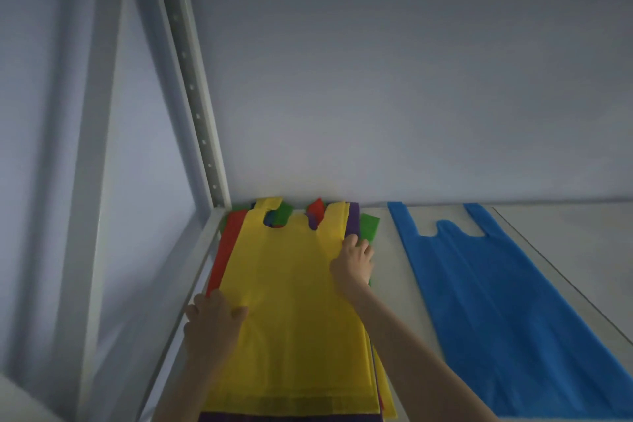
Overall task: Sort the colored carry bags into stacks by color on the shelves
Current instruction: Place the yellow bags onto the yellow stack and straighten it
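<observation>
A mixed pile of carry bags lies at the left end of the white shelf (390,301), with a yellow bag (291,301) on top. Red (227,250), green (370,226) and purple (353,219) bags stick out from under it. My left hand (212,322) grips the yellow bag's left edge, thumb on top. My right hand (354,260) pinches the bag's right edge near the handles, fingers curled over it. A single blue bag (496,301) lies flat on the shelf to the right, apart from the pile.
A white perforated upright post (191,86) rises at the shelf's back left corner, with another frame post (99,147) nearer on the left. The plain wall (411,79) stands right behind the bags. A seam (548,260) crosses the shelf right of the blue bag.
</observation>
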`<control>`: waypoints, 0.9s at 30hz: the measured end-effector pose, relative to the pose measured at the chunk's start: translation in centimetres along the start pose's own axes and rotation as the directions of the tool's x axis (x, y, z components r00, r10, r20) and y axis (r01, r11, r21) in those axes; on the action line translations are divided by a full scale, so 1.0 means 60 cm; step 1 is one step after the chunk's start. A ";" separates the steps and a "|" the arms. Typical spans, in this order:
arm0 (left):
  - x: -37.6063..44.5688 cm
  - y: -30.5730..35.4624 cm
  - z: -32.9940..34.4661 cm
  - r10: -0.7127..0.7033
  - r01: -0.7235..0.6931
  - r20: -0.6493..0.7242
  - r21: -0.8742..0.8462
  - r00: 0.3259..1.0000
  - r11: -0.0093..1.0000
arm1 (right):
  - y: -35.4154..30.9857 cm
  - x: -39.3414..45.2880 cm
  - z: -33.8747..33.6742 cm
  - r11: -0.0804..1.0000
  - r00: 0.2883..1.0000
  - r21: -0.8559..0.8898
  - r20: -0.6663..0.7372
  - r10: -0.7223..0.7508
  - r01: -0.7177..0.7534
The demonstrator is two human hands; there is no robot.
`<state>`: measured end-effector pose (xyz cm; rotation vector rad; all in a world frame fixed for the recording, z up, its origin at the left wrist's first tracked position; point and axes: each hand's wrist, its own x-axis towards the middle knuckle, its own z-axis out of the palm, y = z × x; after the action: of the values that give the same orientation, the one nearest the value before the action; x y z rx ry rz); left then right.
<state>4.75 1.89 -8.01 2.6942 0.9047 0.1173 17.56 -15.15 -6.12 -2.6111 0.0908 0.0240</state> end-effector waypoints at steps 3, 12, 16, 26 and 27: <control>-0.002 0.000 -0.002 0.029 -0.029 -0.018 0.018 0.999 0.999 | -0.008 -0.005 0.007 0.974 0.974 0.003 -0.009 -0.228 0.228; 0.002 -0.006 -0.004 0.036 -0.037 -0.014 -0.040 0.999 0.999 | -0.011 -0.006 0.007 0.964 0.962 -0.008 0.067 -0.264 0.265; 0.008 -0.009 -0.011 -0.001 -0.001 -0.047 -0.043 0.999 0.999 | -0.003 0.009 -0.015 0.971 0.997 0.234 0.072 0.034 -0.050; 0.015 0.006 -0.007 -0.037 0.050 0.053 -0.277 0.998 0.959 | 0.061 0.033 -0.054 0.876 0.953 0.383 0.191 0.234 -0.292; 0.013 0.009 -0.007 -0.047 0.053 0.027 -0.285 0.999 0.957 | 0.063 0.033 -0.055 0.881 0.955 0.376 0.191 0.229 -0.287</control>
<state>5.64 2.05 -7.47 2.4000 0.8754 0.1941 19.26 -20.17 -5.26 -2.1613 0.3568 0.2584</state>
